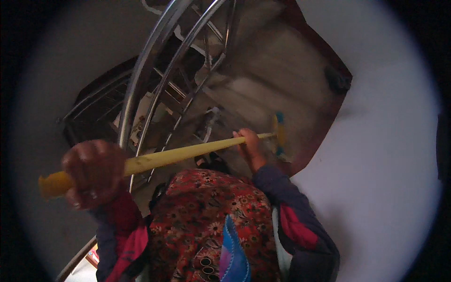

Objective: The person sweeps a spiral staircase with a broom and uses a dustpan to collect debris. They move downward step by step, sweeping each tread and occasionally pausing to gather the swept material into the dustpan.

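A long yellow handle [186,151] of a floor mop or broom slants across my body, its left end nearest the camera. My left hand [94,172] is wrapped round the handle close to its orange end cap [53,185]. Farther down the shaft, my right hand [249,141] grips it, thumb lying along the pole. Beyond that hand is the narrow yellow head [280,132] with teal ends, low over the tan floor; whether it touches the floor I cannot tell. Its underside is hidden.
A curved metal stair railing [139,84] rises at my left, with lower stairs visible past its bars. A white wall [380,148] with dark red skirting [326,137] bounds the right. A dark object [337,81] lies by the skirting. My sandalled feet [213,162] are below.
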A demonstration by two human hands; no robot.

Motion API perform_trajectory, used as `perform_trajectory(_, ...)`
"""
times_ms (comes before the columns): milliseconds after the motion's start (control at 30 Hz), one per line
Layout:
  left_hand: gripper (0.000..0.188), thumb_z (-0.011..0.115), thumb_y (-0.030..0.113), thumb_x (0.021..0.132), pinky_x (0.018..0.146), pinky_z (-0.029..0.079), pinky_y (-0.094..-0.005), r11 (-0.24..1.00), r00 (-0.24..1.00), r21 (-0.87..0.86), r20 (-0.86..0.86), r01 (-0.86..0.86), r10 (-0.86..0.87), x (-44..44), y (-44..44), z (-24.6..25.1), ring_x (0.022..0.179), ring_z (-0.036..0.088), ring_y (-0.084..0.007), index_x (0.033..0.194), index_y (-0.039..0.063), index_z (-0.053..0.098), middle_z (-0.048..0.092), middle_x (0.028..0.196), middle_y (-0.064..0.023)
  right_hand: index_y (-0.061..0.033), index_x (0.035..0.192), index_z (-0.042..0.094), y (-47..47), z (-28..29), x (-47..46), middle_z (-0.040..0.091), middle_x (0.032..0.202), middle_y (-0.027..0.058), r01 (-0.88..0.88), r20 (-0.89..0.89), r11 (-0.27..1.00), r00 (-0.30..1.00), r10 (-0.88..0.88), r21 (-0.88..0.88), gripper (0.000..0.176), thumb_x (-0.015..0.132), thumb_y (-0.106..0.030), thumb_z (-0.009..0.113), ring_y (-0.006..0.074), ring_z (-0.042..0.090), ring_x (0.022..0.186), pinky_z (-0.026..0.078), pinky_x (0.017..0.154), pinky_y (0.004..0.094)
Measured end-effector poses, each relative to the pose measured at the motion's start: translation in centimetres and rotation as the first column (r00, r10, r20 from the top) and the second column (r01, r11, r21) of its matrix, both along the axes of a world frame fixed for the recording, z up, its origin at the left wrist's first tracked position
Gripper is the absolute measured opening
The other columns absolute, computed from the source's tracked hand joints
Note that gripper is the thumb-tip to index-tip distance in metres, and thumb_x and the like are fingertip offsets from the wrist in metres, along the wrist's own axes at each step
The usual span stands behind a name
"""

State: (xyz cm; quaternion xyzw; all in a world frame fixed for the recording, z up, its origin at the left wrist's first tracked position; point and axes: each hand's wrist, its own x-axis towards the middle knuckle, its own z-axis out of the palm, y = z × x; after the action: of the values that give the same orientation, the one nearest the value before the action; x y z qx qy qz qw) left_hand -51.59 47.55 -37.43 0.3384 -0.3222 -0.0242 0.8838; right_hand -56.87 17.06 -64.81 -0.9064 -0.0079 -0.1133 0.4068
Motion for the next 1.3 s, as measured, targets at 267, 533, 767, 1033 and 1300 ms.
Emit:
perform_trajectory(267,0.017,0.056,0.015,0.084,0.058,0.056,-0.0286,0.919,0.775,0.125,0.501,0.375,-0.384,-2.1,7.6,6.8,0.056,0.06,-0.0092,0.07,0.01,0.063,0.061,0.063,-0.0024,-0.0055,0.058,0.046,4.2,7.2,3.8,0.046,0.057,0.0139,-0.351,0.095,0.933,0.934,0.343,0.083,0.03,0.074,-0.021,0.066,0.0348,0.046,0.054,0.037,0.05,0.0408)
perform_trajectory(533,0.026,0.059,0.033,0.08,0.054,0.04,-0.0286,0.943,0.95,0.12,0.057,-0.311,0.306,-5.6,-1.4,2.5,0.056,0.047,-0.0126,0.064,0.015,0.048,0.051,0.059,0.0019,-0.0068,0.066,0.049,-2.2,5.4,11.7,0.049,0.064,0.0118,-0.242,0.202,0.966,0.945,0.257,-0.096,0.019,0.073,-0.016,0.064,0.0325,0.049,0.06,0.038,0.056,0.0389)
perform_trajectory(767,0.032,0.048,0.043,0.082,0.054,0.031,-0.0332,0.824,0.842,0.207,0.254,-0.528,0.476,-7.6,0.4,2.4,0.059,0.037,-0.0176,0.069,0.014,0.047,0.041,0.066,-0.0006,-0.0067,0.065,0.048,3.5,1.5,9.2,0.047,0.063,0.0121,-0.445,0.349,0.886,0.858,0.378,0.133,0.023,0.072,-0.019,0.066,0.0339,0.047,0.062,0.037,0.055,0.0413)
perform_trajectory(1033,0.023,0.05,0.037,0.078,0.056,0.034,-0.0314,0.914,0.865,0.05,0.347,-0.403,0.362,-8.8,6.7,7.0,0.06,0.042,-0.015,0.07,0.015,0.047,0.044,0.068,-0.0006,-0.0036,0.063,0.047,7.6,10.2,6.8,0.045,0.06,0.0122,-0.505,0.204,0.836,0.86,0.467,0.214,0.027,0.076,-0.02,0.064,0.0291,0.046,0.059,0.036,0.054,0.0373)
perform_trajectory(1300,0.017,0.054,0.025,0.077,0.056,0.039,-0.0274,0.915,0.876,0.13,0.366,-0.382,0.314,-6.5,0.9,6.6,0.057,0.048,-0.0112,0.065,0.017,0.045,0.048,0.066,0.002,-0.0047,0.064,0.048,5.6,7.1,13.5,0.048,0.062,0.0122,-0.459,0.248,0.879,0.873,0.421,0.125,0.022,0.076,-0.018,0.062,0.0308,0.048,0.06,0.037,0.055,0.0372)
